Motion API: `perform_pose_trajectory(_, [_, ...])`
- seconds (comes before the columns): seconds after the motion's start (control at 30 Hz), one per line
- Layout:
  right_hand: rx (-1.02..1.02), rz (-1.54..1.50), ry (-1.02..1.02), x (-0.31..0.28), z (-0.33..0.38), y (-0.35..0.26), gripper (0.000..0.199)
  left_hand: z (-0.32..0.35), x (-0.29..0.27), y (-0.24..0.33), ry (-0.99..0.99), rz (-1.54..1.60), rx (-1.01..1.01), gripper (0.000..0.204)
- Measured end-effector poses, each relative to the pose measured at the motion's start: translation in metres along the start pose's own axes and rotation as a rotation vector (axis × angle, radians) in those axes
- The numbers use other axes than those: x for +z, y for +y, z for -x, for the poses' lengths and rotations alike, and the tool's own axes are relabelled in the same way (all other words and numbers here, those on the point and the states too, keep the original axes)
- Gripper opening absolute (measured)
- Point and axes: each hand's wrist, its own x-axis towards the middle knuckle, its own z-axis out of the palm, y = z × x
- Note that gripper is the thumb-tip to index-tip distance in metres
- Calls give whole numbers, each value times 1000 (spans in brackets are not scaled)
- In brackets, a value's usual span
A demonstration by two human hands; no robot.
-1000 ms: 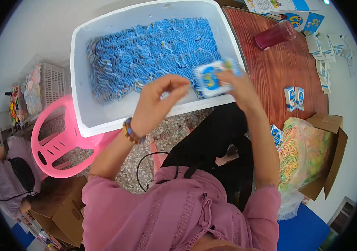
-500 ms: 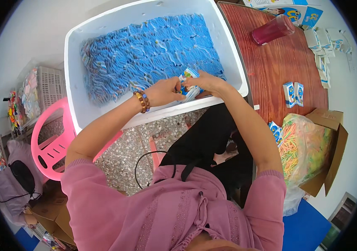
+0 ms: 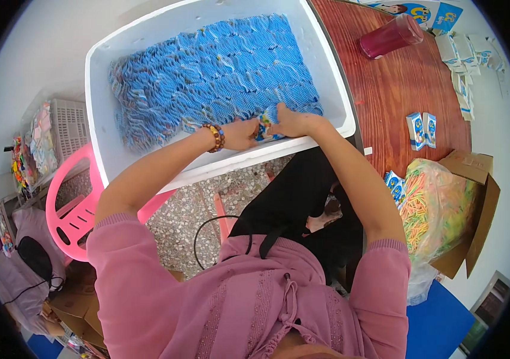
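A white foam box holds tight rows of small blue-and-white packets standing on edge. At its near right side, my left hand and my right hand close from both sides on a small bunch of the same packets. The bunch sits low inside the box, beside the near wall. My fingers cover much of it, so how many packets are in it is hidden. A beaded bracelet is on my left wrist.
Right of the box, a wooden table bears a red-filled bottle, two packets and white packs. Nearer stands an open carton with a bag of coloured sticks. A pink chair is at left.
Both hands have pushed the bunch of packets lower into the box, and less of it shows between them. My left hand has shifted slightly right. The view has tilted a little.
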Motion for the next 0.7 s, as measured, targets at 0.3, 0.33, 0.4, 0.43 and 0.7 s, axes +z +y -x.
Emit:
perform_pose_trajectory(0.3, [48,83,24,-13,18,-14,79,-5,2,-14,-48,55,-60,38])
perform_pose_trajectory(0.33, [17,99,95,-18,22,-14,70,-3,2,-13,-64,44,-100,37])
perform_pose_trajectory(0.4, [-13,117,169,-26,30,-14,61,0,5,-20,-39,113,-77,43])
perform_pose_trajectory(0.43, [-25,132,233,-30,34,-15,53,2,6,-22,-38,120,-87,47])
perform_pose_trajectory(0.7, [22,219,261,-10,8,-7,33,-5,3,3,13,435,-279,72])
